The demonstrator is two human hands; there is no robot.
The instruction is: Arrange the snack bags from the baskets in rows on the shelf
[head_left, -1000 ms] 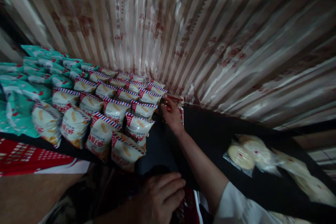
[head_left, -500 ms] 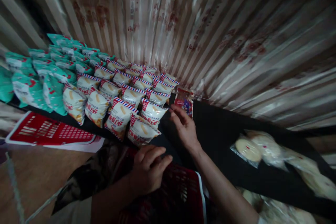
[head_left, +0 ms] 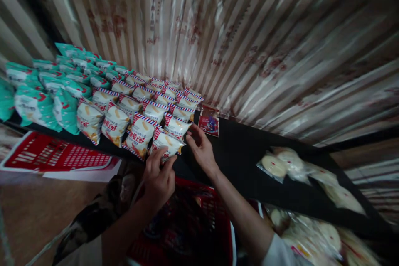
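White snack bags (head_left: 139, 135) with blue-and-red striped tops stand in rows on a black shelf (head_left: 237, 149). My left hand (head_left: 158, 176) is at the lower front of the nearest right bag (head_left: 165, 143), fingers bent, thumb and forefinger apart. Its fingertips seem to touch that bag. At the right end of the row, my right hand (head_left: 201, 149) has its fingers curved and parted beside another white bag (head_left: 177, 126), close to its right edge. Behind this hand a dark red packet (head_left: 208, 120) lies flat on the shelf.
Teal snack bags (head_left: 37, 106) fill the shelf's left end. Clear-wrapped pale round items (head_left: 274, 166) lie to the right, with more bagged ones (head_left: 311, 232) lower down. A red basket (head_left: 215, 212) holding dark packets is below my hands; another red basket (head_left: 56, 153) sits at left. A striped curtain (head_left: 193, 29) hangs behind.
My left hand has risen to the front bag. My right hand has moved left, from near the dark red packet to the row's end. The view has shifted slightly.
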